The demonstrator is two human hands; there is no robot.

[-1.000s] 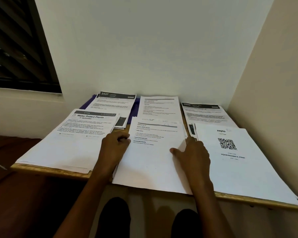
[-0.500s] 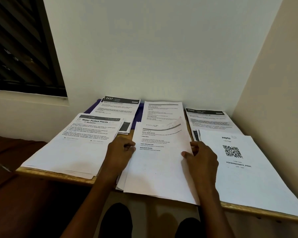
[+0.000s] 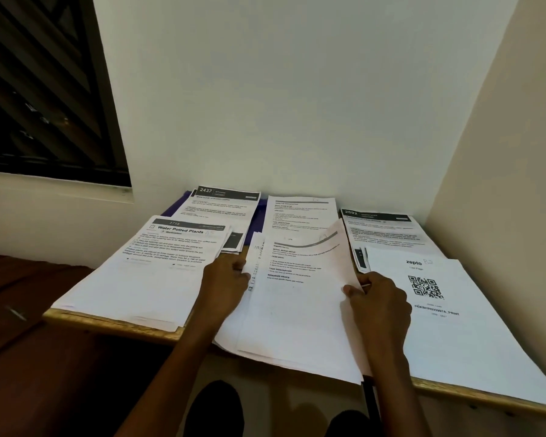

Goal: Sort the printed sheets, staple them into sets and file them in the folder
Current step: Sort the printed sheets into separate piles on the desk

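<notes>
Your right hand (image 3: 380, 305) pinches the right edge of the top sheet (image 3: 300, 288) of the middle stack at the front edge of the table (image 3: 114, 321) and curls that edge upward. Your left hand (image 3: 226, 280) grips the stack's left edge, where several sheets fan apart between its fingers.

As I read it, you are in the sorting stage. Five other stacks lie around this one: the Water Potted Plants stack (image 3: 158, 263) at the front left, the QR-code stack (image 3: 448, 310) at the front right, and three stacks along the back edge, headed 2437 (image 3: 224, 206), plain text (image 3: 300, 212) and 2692 (image 3: 385, 228). No stapler shows, so stapling and filing appear to remain.

A purple folder (image 3: 174, 208) peeks out beneath the back-left stack. You cannot tell whether it holds anything.
</notes>
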